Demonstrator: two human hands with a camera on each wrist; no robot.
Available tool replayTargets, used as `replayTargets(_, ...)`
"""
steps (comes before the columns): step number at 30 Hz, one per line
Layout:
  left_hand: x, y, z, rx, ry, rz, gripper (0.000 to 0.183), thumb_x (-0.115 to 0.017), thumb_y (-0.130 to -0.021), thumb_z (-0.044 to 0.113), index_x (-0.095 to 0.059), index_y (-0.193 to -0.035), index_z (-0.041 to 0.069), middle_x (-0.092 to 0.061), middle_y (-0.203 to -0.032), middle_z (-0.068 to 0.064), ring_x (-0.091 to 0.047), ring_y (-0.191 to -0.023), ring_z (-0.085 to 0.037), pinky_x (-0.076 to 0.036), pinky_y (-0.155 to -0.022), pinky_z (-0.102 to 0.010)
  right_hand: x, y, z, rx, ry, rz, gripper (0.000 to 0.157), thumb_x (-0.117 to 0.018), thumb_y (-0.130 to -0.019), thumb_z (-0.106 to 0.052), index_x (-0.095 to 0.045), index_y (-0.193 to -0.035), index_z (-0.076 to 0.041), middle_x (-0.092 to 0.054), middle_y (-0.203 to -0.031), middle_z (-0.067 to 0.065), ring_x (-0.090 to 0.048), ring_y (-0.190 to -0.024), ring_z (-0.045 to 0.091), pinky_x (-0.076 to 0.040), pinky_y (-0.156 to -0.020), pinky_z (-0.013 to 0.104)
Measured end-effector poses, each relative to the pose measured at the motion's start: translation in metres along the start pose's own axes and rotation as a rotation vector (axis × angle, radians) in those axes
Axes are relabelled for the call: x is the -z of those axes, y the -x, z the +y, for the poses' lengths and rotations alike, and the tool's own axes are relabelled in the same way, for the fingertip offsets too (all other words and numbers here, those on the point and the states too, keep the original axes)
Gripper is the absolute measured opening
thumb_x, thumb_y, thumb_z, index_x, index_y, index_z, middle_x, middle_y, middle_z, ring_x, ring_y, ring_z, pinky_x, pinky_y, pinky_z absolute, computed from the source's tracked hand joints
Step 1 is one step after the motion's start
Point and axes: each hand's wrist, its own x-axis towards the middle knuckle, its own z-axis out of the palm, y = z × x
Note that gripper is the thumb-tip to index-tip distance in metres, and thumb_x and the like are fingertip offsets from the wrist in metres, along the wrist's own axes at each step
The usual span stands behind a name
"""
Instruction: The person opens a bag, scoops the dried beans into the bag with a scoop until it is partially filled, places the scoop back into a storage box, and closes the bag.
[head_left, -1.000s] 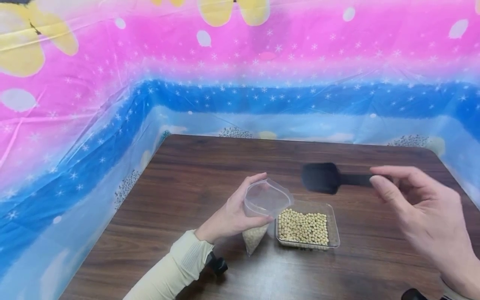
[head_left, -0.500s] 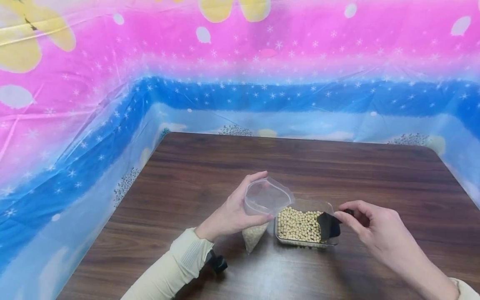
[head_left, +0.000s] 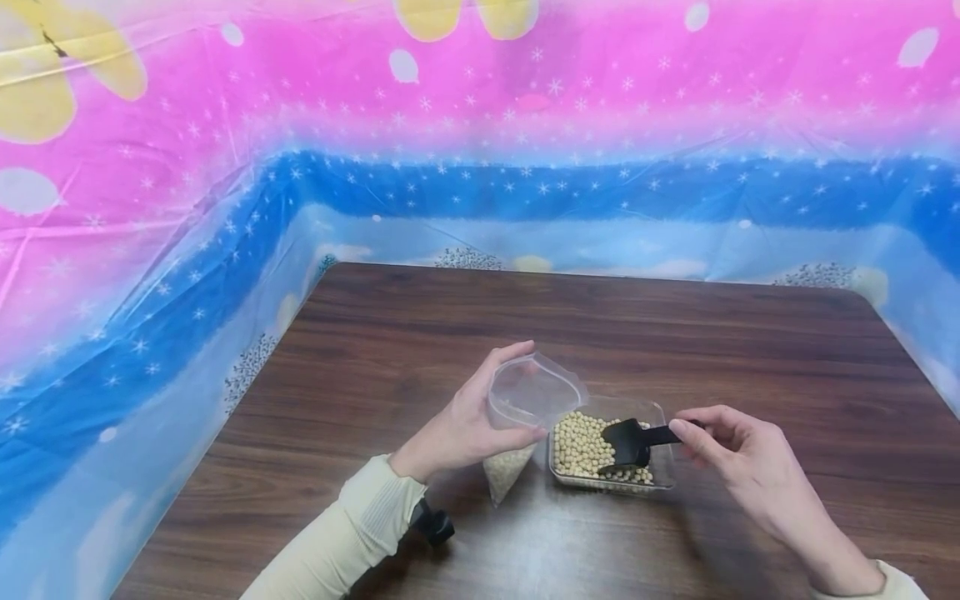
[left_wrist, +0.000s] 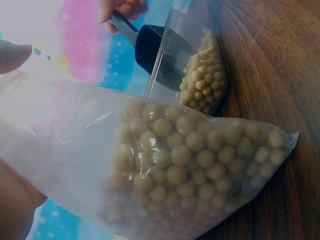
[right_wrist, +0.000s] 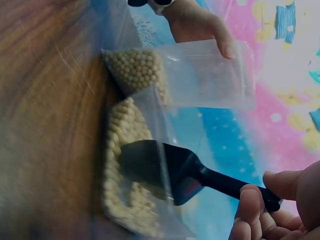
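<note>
My left hand (head_left: 465, 425) grips a clear plastic bag (left_wrist: 65, 115) near its wide-open mouth, thumb on one side and fingers on the other. Round pale beans (left_wrist: 195, 155) fill the lower part of the bag, which stands on the table. Just to the right sits a clear rectangular container (head_left: 663, 475) of the same beans (head_left: 581, 442). My right hand (head_left: 750, 467) pinches the handle end of a black scoop (head_left: 626, 442). In the right wrist view the blade of the scoop (right_wrist: 160, 167) dips into the beans inside the container.
The dark wood-grain table (head_left: 450, 325) spreads around the bag and container. A pink and blue patterned cloth (head_left: 480, 192) hangs behind the table and along its left side. A black strap device (head_left: 433, 525) sits at my left wrist.
My right hand has come down and left with the scoop, from above the container into the beans. The left hand and the bag have stayed in place.
</note>
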Motion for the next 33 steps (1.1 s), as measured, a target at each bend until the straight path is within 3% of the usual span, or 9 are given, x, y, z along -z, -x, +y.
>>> replayTargets(8,0.001,0.000,0.000,0.011,-0.018,0.004,0.087,-0.077,-0.078,-0.001,-0.029,-0.149,0.016,-0.045,-0.135,-0.016,-0.051,-0.118,-0.036,-0.057,-0.086,-0.035,-0.019,-0.002,0.022,-0.087,-0.285,-0.055,0.039,-0.063,-0.095,-0.026,-0.062,-0.117,0.006,-0.070,-0.081,0.010,-0.067,-0.069,0.019,-0.056,-0.066,0.026)
replayTargets(14,0.000,0.000,0.000,0.015,0.005,0.004,0.087,-0.076,-0.078,-0.002,-0.028,-0.149,0.013,-0.044,-0.136,-0.017,-0.051,-0.117,-0.038,-0.057,-0.086,-0.036,-0.028,-0.003,0.036,-0.141,-0.376,-0.112,0.044,-0.061,-0.097,-0.028,-0.059,-0.122,0.008,-0.069,-0.087,0.013,-0.064,-0.073,0.011,-0.057,-0.067,0.024)
replayTargets(19,0.000,0.000,0.000,0.010,0.005,0.007,0.086,-0.076,-0.079,-0.002,-0.029,-0.149,0.013,-0.044,-0.135,-0.018,-0.051,-0.118,-0.038,-0.057,-0.086,-0.035,-0.028,-0.004,0.044,-0.173,-0.491,-0.114,0.045,-0.060,-0.097,-0.026,-0.056,-0.122,0.011,-0.068,-0.085,0.010,-0.061,-0.071,0.007,-0.055,-0.064,0.020)
replayTargets(27,0.000,0.000,-0.001,-0.002,-0.009,0.007,0.086,-0.077,-0.078,-0.002,-0.028,-0.149,0.012,-0.045,-0.135,-0.018,-0.050,-0.119,-0.037,-0.057,-0.087,-0.035,-0.023,-0.005,0.063,-0.256,-0.690,-0.159,0.038,-0.058,-0.099,-0.026,-0.056,-0.121,0.005,-0.065,-0.083,0.000,-0.056,-0.070,0.004,-0.050,-0.061,0.018)
replayTargets(33,0.000,0.001,-0.001,0.008,-0.005,0.006,0.086,-0.077,-0.079,-0.001,-0.028,-0.149,0.013,-0.044,-0.135,-0.017,-0.050,-0.119,-0.037,-0.057,-0.087,-0.035,-0.014,-0.004,0.071,-0.231,-0.858,-0.195,0.022,-0.055,-0.100,-0.023,-0.061,-0.115,-0.008,-0.063,-0.087,-0.001,-0.055,-0.074,0.005,-0.049,-0.065,0.018)
